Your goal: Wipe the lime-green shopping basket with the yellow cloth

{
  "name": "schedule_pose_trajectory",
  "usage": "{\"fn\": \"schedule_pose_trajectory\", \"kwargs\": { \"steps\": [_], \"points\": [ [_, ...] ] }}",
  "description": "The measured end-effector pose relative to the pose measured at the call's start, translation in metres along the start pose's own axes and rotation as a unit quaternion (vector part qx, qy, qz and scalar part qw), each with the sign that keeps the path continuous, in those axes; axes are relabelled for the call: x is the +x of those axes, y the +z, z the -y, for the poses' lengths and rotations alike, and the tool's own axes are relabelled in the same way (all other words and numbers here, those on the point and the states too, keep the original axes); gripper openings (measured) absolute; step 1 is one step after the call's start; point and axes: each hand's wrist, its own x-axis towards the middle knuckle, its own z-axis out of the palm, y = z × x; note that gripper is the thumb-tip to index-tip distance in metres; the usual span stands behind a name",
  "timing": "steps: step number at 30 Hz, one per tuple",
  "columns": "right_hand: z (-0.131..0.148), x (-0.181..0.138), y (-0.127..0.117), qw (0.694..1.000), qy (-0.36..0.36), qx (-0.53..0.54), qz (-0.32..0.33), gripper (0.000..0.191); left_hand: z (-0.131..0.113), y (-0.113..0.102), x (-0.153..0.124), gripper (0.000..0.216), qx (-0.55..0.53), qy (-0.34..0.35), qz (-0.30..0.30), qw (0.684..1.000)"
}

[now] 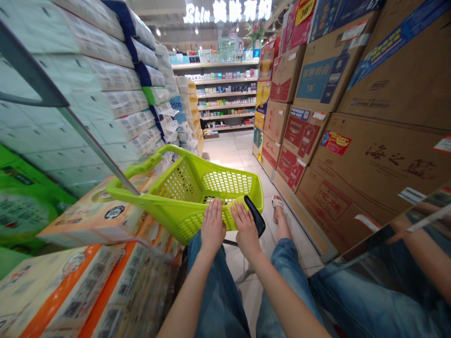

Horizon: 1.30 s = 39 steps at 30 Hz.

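A lime-green plastic shopping basket (pixel 165 213) with perforated sides is in front of me. A grey metal pull handle (pixel 102 150) rises from its left end. My left hand (pixel 213 227) lies on the near side of the basket, fingers stretched out over the rim. Beside it, my right hand (pixel 247 230) rests near the basket's right end with its fingers spread flat. A black curved piece (pixel 255 217) shows just past the right fingertips, against a yellowish surface; I cannot tell what it belongs to. My hands hide part of the near wall.
Stacked tissue packs (pixel 116 70) line the left side, with orange-and-white packs (pixel 66 281) low beside me. Cardboard cartons (pixel 384 159) are piled on the right. Shelves of small products (pixel 225 89) stand at the aisle's end. A tiled floor (pixel 232 148) runs between.
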Motion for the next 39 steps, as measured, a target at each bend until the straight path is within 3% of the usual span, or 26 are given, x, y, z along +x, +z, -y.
{"fn": "schedule_pose_trajectory", "kwargs": {
  "steps": [5, 9, 14, 19, 22, 28, 34, 39],
  "points": [
    [-0.047, -0.022, -0.021, 0.996, 0.079, -0.033, -0.009, 0.086, -0.001, -0.001, 0.0, 0.087, -0.013, 0.005, -0.005, 1.0],
    [-0.057, -0.025, -0.027, 0.99, 0.138, -0.037, -0.01, 0.089, 0.0, 0.0, -0.001, 0.087, -0.014, 0.006, -0.008, 1.0],
    [-0.022, -0.007, -0.008, 0.986, 0.157, -0.042, -0.019, 0.084, 0.001, 0.002, -0.001, 0.088, -0.01, 0.005, -0.008, 1.0],
    [0.032, 0.021, 0.01, 0.996, 0.08, -0.022, 0.043, 0.074, 0.003, 0.005, -0.001, 0.076, 0.017, 0.002, -0.001, 1.0],
    [0.043, 0.025, 0.011, 0.997, 0.054, -0.013, 0.051, 0.073, 0.004, 0.004, -0.001, 0.069, 0.028, 0.001, 0.007, 1.0],
    [0.002, 0.004, -0.003, 1.0, 0.004, -0.01, 0.025, 0.083, 0.002, 0.002, -0.002, 0.079, 0.012, 0.001, 0.007, 1.0],
    [-0.052, -0.019, -0.018, 0.997, 0.075, -0.017, -0.016, 0.091, 0.001, -0.001, -0.001, 0.086, -0.002, 0.006, 0.003, 1.0],
    [-0.055, -0.024, -0.012, 0.99, 0.129, -0.024, -0.048, 0.092, 0.002, 0.0, -0.001, 0.086, -0.008, 0.007, -0.003, 1.0]
  ]
}}
